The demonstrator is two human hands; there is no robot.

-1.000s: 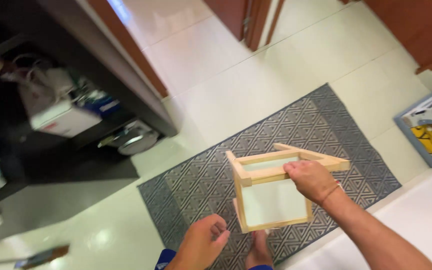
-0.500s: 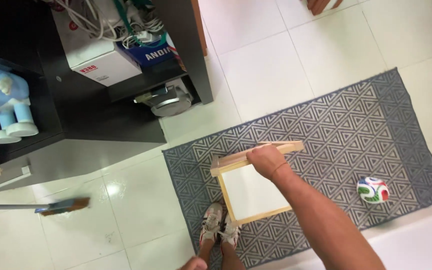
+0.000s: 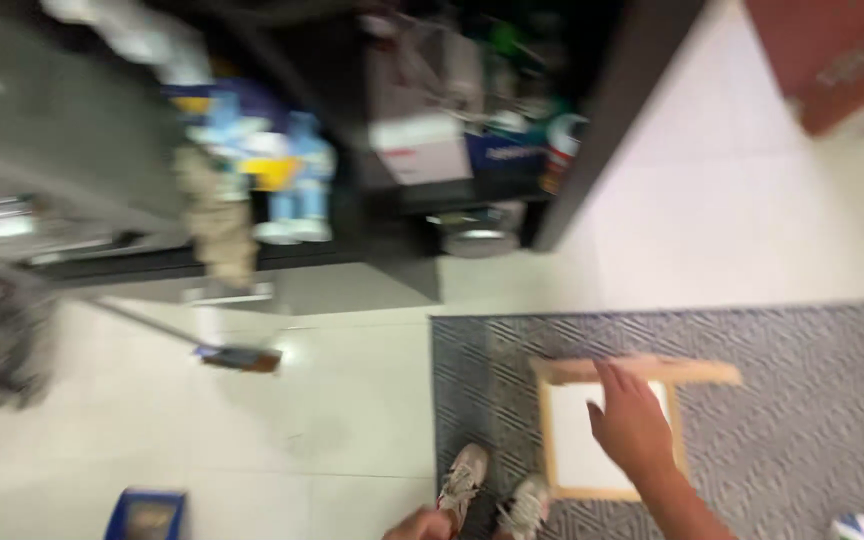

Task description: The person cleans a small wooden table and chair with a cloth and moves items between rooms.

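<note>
Here the wooden frame (image 3: 612,430), a light pine box shape with a white panel, stands on the grey patterned rug (image 3: 802,400), directly in front of the person's two sneakers (image 3: 487,495). The frame's top rail shows as a pale bar across its upper edge.

Change of state: half a second ago the right hand was closed around the top rail; a second ago it carried the frame clear of the rug. Now the right hand (image 3: 632,425) lies open over the white panel, fingers extended toward the rail and gripping nothing. Motion blur prevents a firm reading of whether the fingertips touch the rail. Judgement: the frame has been set down and the grip released, so it appears to stand under its own weight.

The left hand (image 3: 422,523) shows only partly at the lower edge; its state cannot be determined.

Containers: the dark shelf unit (image 3: 592,130) beyond the rug holds a white box (image 3: 422,150), a blue box beside it, and tangled items above, all blurred. A blue toy figure (image 3: 292,170) stands in the adjacent compartment. A round metal object sits on the lowest shelf.

On the white tiled floor (image 3: 352,400), a broom head (image 3: 242,358) lies left of the rug, well apart from the frame.
</note>
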